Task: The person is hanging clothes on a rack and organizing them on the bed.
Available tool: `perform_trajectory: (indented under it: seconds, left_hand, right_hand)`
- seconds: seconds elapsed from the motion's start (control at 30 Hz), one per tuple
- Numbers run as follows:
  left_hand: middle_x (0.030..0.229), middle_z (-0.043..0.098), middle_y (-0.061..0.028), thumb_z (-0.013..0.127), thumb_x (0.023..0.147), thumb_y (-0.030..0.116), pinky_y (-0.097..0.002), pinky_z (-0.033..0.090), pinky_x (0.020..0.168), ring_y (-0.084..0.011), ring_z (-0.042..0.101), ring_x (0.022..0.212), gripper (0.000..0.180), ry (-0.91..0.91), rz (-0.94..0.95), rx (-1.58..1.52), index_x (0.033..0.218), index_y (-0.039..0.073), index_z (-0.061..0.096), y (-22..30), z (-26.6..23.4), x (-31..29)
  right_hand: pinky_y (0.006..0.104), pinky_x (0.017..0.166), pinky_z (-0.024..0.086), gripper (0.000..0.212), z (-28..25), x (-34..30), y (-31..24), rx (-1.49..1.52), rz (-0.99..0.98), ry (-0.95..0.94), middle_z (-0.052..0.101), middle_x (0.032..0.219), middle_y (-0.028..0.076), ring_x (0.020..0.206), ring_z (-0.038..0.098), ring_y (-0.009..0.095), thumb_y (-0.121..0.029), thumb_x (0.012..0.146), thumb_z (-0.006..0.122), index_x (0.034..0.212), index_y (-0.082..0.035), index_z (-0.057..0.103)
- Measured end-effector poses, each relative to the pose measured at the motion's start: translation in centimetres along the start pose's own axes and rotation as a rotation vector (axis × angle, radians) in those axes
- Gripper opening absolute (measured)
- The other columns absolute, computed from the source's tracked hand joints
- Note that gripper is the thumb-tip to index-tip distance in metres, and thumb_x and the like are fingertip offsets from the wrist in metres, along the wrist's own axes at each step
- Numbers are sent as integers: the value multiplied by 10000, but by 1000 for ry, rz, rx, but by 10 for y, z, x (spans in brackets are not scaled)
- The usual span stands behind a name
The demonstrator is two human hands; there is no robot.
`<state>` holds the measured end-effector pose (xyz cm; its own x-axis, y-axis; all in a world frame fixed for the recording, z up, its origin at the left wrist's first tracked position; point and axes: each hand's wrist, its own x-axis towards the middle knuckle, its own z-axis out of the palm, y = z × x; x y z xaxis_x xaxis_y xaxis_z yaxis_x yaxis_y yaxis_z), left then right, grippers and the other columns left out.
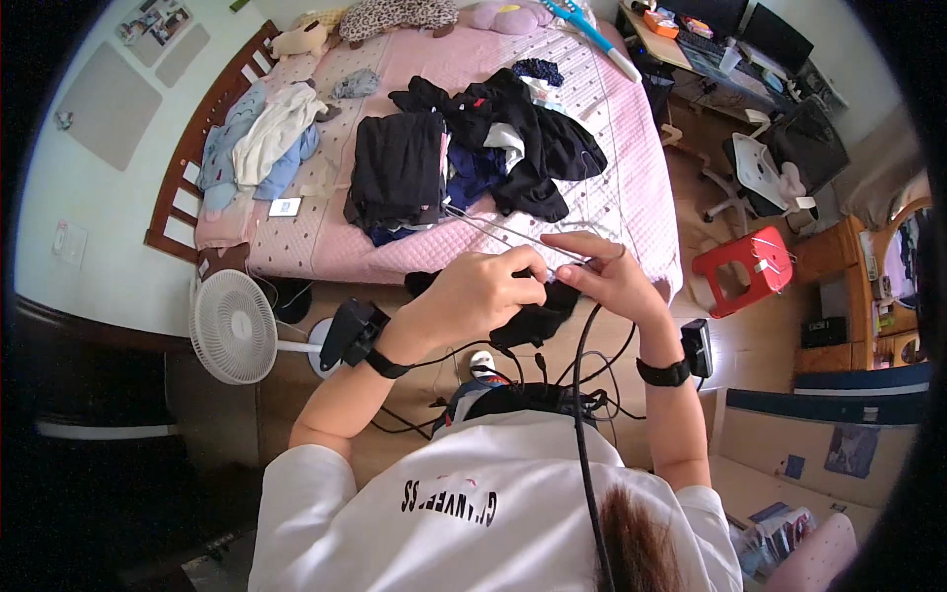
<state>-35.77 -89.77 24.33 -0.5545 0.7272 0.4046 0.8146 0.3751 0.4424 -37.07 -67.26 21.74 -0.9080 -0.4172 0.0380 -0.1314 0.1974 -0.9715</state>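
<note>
Both hands are raised in front of me, before the near edge of the bed. My right hand (612,276) pinches a thin, light-coloured wire hanger (493,231), whose narrow end points toward the bed. My left hand (488,291) is closed beside it, its fingers curled at a black cloth garment (543,318) that hangs below the hands. How the cloth meets the hanger is hidden by my fingers. Just beyond the hanger lies a stack of folded dark clothes (395,168). To its right spreads a loose heap of black clothes (543,148).
The bed (631,197) has a pink quilted cover. Blue and cream clothes (266,138) lie at its left. A white fan (234,326) stands at the near left. A red stool (745,271) and a white chair (760,168) are at right. Black cables (582,424) hang by my body.
</note>
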Motion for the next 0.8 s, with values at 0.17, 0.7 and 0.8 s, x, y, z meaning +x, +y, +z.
perform_trajectory:
  seconds: [0.17,0.7,0.8]
  left_hand:
    - [939,600,-40,618,644,-41,-331,523,601,-246,629,748,374,167,-122,44,972,132,666,15,18,9]
    - [1070,652,-135,733,762,242,-330,485,821,-235,646,887,547,203,-550,-383,1244,56,552,4,91,20]
    - [981,668,-181,584,832,63,-335,486,813,-251,651,950,236,389,-565,-363,1055,21,649,-3,98,29]
  right_hand:
    - [277,728,475,387,-12,-17,19,-219,97,-254,683,917,104,777,584,115,-153,797,710,1159,-41,627]
    - [319,589,467,269,-38,-21,-41,-513,-67,445,595,653,136,574,559,200,-99,780,558,1016,-62,682]
    - [241,626,478,245,-42,-25,-47,-429,-9,404,664,820,64,696,578,94,-45,817,544,1036,3,643]
